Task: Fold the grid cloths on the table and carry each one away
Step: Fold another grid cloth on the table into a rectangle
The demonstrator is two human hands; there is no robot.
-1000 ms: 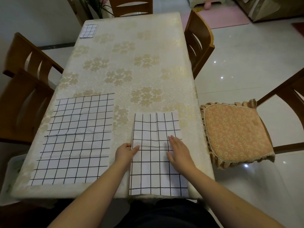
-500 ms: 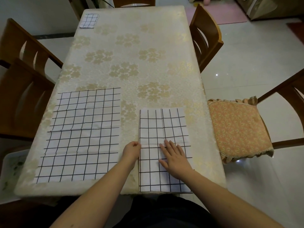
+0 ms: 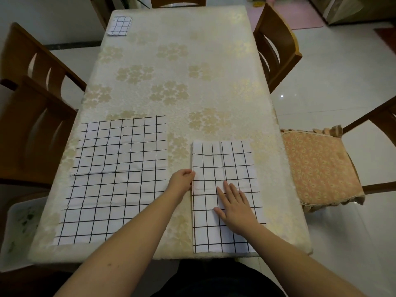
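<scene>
A white cloth with a black grid, folded into a long strip (image 3: 222,163), lies at the table's near right. My right hand (image 3: 234,205) presses flat on its middle with straight fingers. My left hand (image 3: 182,181) pinches the strip's left edge about halfway along. A larger grid cloth (image 3: 115,179) lies spread flat at the near left. A small folded grid cloth (image 3: 119,26) sits at the table's far left corner.
The table (image 3: 182,82) has a cream cloth with gold flowers. Wooden chairs stand at the left (image 3: 32,116) and far right (image 3: 276,46). A chair with an orange cushion (image 3: 317,163) stands close on the right. A white bin (image 3: 19,228) sits low at the left.
My right hand has slid left and nearer along the strip, from its right edge to its middle. My left hand stays at the left edge. The view has shifted slightly.
</scene>
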